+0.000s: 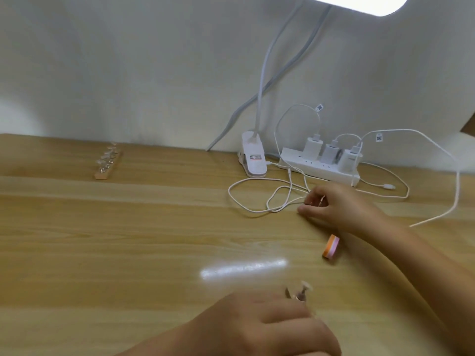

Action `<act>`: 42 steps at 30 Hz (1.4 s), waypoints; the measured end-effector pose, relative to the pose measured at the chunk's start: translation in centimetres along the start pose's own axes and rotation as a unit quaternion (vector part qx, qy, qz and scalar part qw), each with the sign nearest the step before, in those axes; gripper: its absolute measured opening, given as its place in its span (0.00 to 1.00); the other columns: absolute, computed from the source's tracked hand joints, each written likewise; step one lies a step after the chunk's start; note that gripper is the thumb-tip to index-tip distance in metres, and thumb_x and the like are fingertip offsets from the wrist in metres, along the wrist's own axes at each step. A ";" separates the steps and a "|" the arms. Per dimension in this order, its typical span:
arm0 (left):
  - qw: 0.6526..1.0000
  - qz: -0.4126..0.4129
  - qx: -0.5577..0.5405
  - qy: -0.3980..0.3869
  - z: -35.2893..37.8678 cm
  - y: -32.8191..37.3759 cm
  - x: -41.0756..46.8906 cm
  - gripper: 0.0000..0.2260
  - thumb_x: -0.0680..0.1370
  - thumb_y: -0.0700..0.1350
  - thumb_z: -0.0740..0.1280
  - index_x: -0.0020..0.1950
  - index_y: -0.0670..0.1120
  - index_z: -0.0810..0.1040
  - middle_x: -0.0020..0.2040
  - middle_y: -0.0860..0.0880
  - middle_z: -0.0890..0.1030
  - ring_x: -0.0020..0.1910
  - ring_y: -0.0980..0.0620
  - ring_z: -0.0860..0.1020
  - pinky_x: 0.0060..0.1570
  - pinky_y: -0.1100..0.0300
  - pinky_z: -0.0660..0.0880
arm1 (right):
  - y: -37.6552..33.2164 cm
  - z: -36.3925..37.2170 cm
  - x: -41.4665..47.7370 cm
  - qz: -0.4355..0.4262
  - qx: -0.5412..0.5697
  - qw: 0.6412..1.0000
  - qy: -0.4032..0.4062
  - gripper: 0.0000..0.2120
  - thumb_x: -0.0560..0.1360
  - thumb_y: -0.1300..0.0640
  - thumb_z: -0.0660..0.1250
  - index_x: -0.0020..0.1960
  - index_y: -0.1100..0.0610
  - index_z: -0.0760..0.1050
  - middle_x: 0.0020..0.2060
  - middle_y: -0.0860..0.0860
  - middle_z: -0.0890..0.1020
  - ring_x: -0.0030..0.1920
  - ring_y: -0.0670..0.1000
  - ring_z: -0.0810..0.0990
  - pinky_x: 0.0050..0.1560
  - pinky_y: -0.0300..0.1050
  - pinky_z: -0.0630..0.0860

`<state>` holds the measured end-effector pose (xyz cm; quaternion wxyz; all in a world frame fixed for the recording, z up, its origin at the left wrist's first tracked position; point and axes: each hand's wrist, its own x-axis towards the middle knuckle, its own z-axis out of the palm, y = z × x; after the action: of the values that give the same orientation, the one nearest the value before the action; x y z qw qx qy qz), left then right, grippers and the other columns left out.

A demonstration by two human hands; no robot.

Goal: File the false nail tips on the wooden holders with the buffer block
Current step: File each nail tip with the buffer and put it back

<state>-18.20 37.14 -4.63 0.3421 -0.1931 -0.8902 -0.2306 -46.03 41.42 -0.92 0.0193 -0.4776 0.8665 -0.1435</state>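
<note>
desk (128,227): I'm working over bare wood, lamp glare streaking the middle.
power strip (321,167): sitting at the back right with three chargers, white cables (257,199) looping in front, lamp clamp (253,158) just left of it.
wooden holder (108,165): lying far back left, well apart from both my hands, a row of clear nail tips standing on it, untouched for now.
left hand (257,327): I'm pinching a small stand with a nail tip (304,290) at the near edge; fingers closed on it, blurred, so the exact hold is hard to read.
right hand (334,206): I'm closing my fingers around something small by the cables; looks like another stand, can't confirm.
buffer block (331,246): orange-pink, lying on the desk just beside my right wrist, not in hand.
step: I'm judging this as setup, filing not begun.
next: I'm needing to free the right hand, grab the buffer, bring it to the tip in my left.
</note>
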 end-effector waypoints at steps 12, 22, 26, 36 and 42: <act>0.858 -0.362 -0.314 0.183 -0.7 -2.8 1.8 0.09 0.68 0.56 0.68 0.44 0.55 0.80 0.39 0.56 0.81 0.38 0.59 0.76 0.39 0.65 0.74 | -1.4 0.1 -0.4 -0.063 -0.056 0.996 -0.025 0.04 0.78 0.57 0.67 0.47 0.50 0.74 0.41 0.43 0.75 0.41 0.44 0.72 0.37 0.34 0.65; 0.814 -0.409 -0.364 0.195 -0.3 -3.7 1.7 0.07 0.67 0.55 0.71 0.41 0.55 0.81 0.38 0.53 0.81 0.35 0.59 0.76 0.37 0.67 0.74 | -2.0 -0.6 -1.5 -0.076 -0.027 0.995 -0.059 0.06 0.77 0.60 0.69 0.52 0.52 0.81 0.46 0.47 0.80 0.46 0.44 0.76 0.48 0.35 0.73; 0.793 -0.427 -0.375 0.218 -0.4 -3.9 1.9 0.02 0.69 0.48 0.69 0.40 0.53 0.82 0.36 0.52 0.82 0.33 0.59 0.76 0.35 0.67 0.74 | -2.3 -0.3 -2.0 -0.068 0.001 0.995 -0.073 0.02 0.77 0.55 0.71 0.49 0.53 0.81 0.40 0.44 0.79 0.41 0.44 0.78 0.40 0.33 0.74; 0.769 -0.444 -0.385 0.250 -0.7 -4.3 1.8 0.02 0.71 0.49 0.74 0.39 0.54 0.82 0.37 0.52 0.81 0.34 0.59 0.76 0.36 0.67 0.74 | -1.7 -1.7 -2.5 -0.151 0.061 0.984 -0.070 0.06 0.77 0.55 0.70 0.51 0.45 0.80 0.44 0.42 0.80 0.46 0.40 0.76 0.44 0.30 0.73; 0.770 -0.443 -0.385 0.252 -0.6 -4.4 1.8 0.01 0.70 0.49 0.74 0.39 0.55 0.83 0.37 0.53 0.82 0.34 0.60 0.77 0.36 0.68 0.74 | -2.6 0.3 -2.8 -0.131 0.082 0.984 -0.091 0.10 0.73 0.47 0.74 0.54 0.46 0.81 0.47 0.42 0.76 0.46 0.42 0.77 0.46 0.44 0.80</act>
<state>-21.33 33.57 -4.16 0.3114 0.1721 -0.5958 -0.7200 -42.36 42.34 -0.84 0.1181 -0.5945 0.7766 -0.1717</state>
